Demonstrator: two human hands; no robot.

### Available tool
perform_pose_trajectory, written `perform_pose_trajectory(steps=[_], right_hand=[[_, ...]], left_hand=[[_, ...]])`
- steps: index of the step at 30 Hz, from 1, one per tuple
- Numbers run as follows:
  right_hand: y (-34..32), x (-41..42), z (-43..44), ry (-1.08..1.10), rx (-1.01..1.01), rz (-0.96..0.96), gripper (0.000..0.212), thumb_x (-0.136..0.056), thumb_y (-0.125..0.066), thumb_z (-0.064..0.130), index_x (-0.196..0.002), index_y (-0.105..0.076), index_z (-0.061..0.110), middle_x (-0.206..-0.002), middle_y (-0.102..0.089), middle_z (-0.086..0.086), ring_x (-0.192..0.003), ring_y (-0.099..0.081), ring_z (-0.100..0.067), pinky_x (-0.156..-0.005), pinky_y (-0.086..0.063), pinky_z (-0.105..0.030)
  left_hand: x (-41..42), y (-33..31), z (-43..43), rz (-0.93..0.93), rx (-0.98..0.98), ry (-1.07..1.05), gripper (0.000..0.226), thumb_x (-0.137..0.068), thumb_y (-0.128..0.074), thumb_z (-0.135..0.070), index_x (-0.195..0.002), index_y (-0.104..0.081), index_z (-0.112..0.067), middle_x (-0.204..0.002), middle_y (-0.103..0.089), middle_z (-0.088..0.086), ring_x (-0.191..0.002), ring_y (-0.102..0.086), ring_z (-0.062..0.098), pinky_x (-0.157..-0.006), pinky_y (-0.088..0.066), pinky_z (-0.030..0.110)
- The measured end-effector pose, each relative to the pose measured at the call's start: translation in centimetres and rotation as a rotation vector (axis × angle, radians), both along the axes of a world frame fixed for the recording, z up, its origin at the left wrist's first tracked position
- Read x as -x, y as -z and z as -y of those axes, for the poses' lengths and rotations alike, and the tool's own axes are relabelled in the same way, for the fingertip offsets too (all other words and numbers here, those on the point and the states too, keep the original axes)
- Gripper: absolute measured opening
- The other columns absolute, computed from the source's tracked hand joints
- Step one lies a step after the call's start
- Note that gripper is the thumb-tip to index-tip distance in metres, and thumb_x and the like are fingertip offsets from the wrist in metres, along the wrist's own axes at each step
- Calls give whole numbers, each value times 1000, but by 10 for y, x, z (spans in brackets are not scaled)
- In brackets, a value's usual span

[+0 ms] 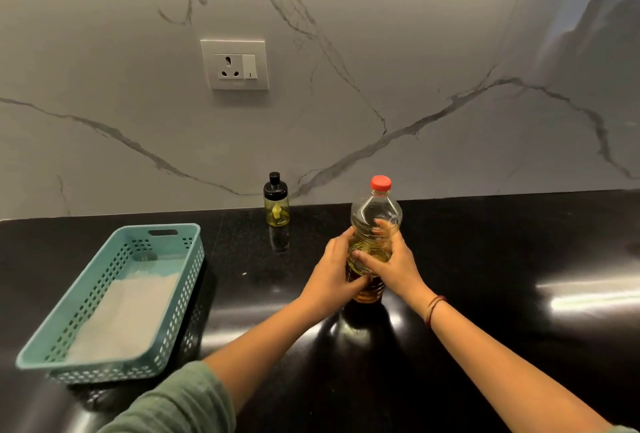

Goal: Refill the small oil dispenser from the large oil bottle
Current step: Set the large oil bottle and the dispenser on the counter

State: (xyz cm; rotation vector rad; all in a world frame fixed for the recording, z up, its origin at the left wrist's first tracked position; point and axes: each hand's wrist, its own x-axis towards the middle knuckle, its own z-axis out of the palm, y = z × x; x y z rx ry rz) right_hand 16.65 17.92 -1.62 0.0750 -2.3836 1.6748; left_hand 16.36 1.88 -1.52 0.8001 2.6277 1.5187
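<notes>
**Both hands on the capped bottle, dispenser waiting at eleven o'clock**

Black polished counter (485,259) is running under a white marble wall, and the head view, the only one, is looking down along both forearms.

Standing upright on the counter, just right of centre, is the bottle (375,221), its long axis vertical and its red cap (381,182) on. Oil is filling only the lower part; the shoulder is showing clear. The left hand (334,271) is wrapping the ribbed waist from nine o'clock, and the right hand (391,261) is clasping it from three o'clock, fingers curled round the far side. Both are grasping the bottle, so neither is free.

From the bottle, the dispenser (276,202) is sitting at about eleven o'clock, near the wall and apart from the hands, upright, with its black lid (274,186) on. The left hand is the nearer one to it. A teal basket (166,339) is lying at eight o'clock, well apart, with something pale in its floor.

Judging from this, pouring is not yet possible: both closures are in place. The cap is lying straight up the bottle's axis at twelve o'clock from the fingers, so one hand would be sliding up to twist while the other is steadying.
</notes>
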Motion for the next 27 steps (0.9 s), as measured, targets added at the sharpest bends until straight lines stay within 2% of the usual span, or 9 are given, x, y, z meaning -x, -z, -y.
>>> perform_pose_trajectory(steps=[7, 10, 12, 14, 17, 19, 21, 24, 27], right_hand=[[4, -41, -4, -14, 32, 1, 69, -76, -78, 23, -131, -37, 31, -127, -56, 2, -118, -55, -9, -101, -46, -33], [1, -49, -1, -17, 28, 13, 72, -75, -78, 28, -133, -35, 32, -130, -54, 1, -122, -53, -13, -102, -46, -35], [2, -54, 1, 16, 17, -14, 82, -70, -80, 42, -136, -32, 34, -137, -47, 2, -127, -48, -13, -103, -44, -31], [2, -65, 7, 143, -4, -90, 94, -67, -73, 58, -144, -23, 37, -147, -32, 10, -134, -35, -6, -103, -32, -19], [-3, -97, 30, 322, 12, -309, 83, -75, -62, 58, -144, -22, 38, -142, -29, 18, -135, -31, -1, -104, -25, -14], [-1, -113, 52, 306, -33, -453, 71, -81, -61, 43, -142, -28, 28, -140, -33, 16, -132, -36, -5, -106, -33, -18], [6, -120, 75, 242, -93, -514, 65, -83, -61, 33, -140, -32, 22, -140, -36, 15, -131, -41, -16, -106, -38, -32], [19, -109, 112, 148, -85, -464, 62, -84, -62, 30, -139, -33, 35, -139, -39, 14, -130, -42, -16, -103, -42, -43], [23, -84, 140, 104, -82, -379, 62, -85, -60, 31, -139, -30, 41, -137, -37, 15, -130, -40, -13, -104, -42, -43]], left_hand=[[-41, 2, 0, -63, 76, 37, 95, -83, -72, -21, -154, -10, -23, -147, -30, -3, -131, -39, 6, -107, -41, 25], [-50, 1, 1, -59, 84, 37, 97, -83, -72, -21, -154, -6, -24, -149, -27, -4, -132, -37, 5, -105, -38, 19], [-53, 0, 2, -52, 77, 41, 97, -83, -72, -21, -154, -6, -24, -150, -26, -4, -134, -37, 6, -106, -37, 20], [-55, 1, 7, -53, 84, 32, 98, -84, -72, -24, -154, -5, -24, -151, -24, -4, -134, -37, 9, -106, -37, 21], [-55, 8, 21, -72, 100, -4, 95, -86, -70, -30, -154, -4, -25, -153, -20, -3, -136, -35, 12, -103, -38, 20], [-51, 15, 34, -83, 102, -42, 94, -86, -69, -33, -154, -5, -25, -153, -21, -3, -137, -34, 12, -102, -37, 20], [-45, 19, 48, -83, 91, -97, 91, -87, -69, -32, -153, -8, -24, -151, -22, -2, -135, -34, 12, -100, -38, 20], [-31, 20, 64, -75, 79, -215, 88, -87, -68, -29, -153, -10, -24, -149, -23, 0, -133, -39, 16, -96, -45, 26], [-15, 17, 76, -85, 58, -296, 87, -87, -69, -31, -152, -12, -25, -150, -22, 2, -129, -39, 13, -91, -46, 24]])
